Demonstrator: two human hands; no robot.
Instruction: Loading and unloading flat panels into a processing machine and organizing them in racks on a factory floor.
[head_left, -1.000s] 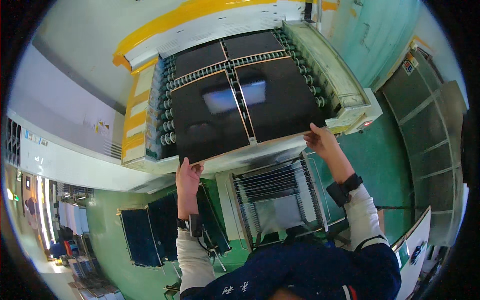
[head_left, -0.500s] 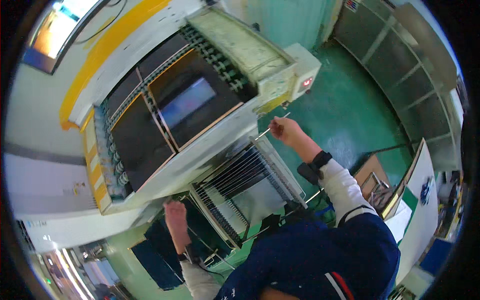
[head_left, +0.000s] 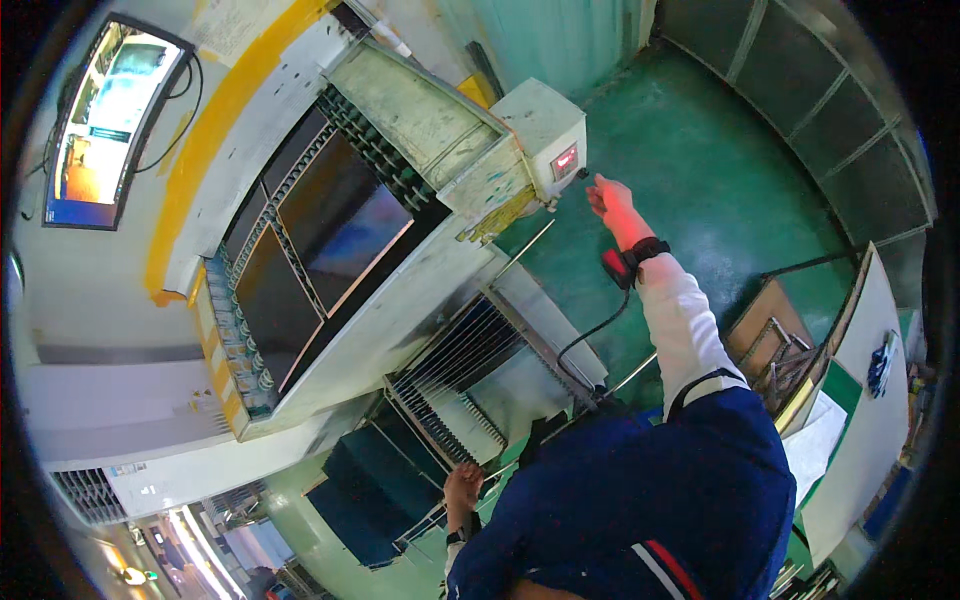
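My right hand [head_left: 618,205] reaches out at the end of the control box [head_left: 565,160], its fingers partly stretched and holding nothing. Its fingertips are right beside a small black knob [head_left: 583,173] under the box's red lit display; whether they touch cannot be told. My left hand [head_left: 462,487] is low, by the near left corner of a slotted metal rack [head_left: 535,325]; its fingers are too small and bent to read. Dark rectangular panels [head_left: 275,295] with copper-coloured edges lie on the roller conveyor [head_left: 375,150] of the machine.
A bright monitor [head_left: 115,125] hangs at the upper left. Dark blue panels [head_left: 375,495] stand on a frame left of the rack. A metal rail [head_left: 632,372] crosses in front of my body. At right, a white board [head_left: 865,400] leans beside a brown board [head_left: 770,325].
My right hand has moved up and right, away from the rack's rod to the knob. My left hand has come down and right, from the machine's front to the rack's corner. The view has shifted.
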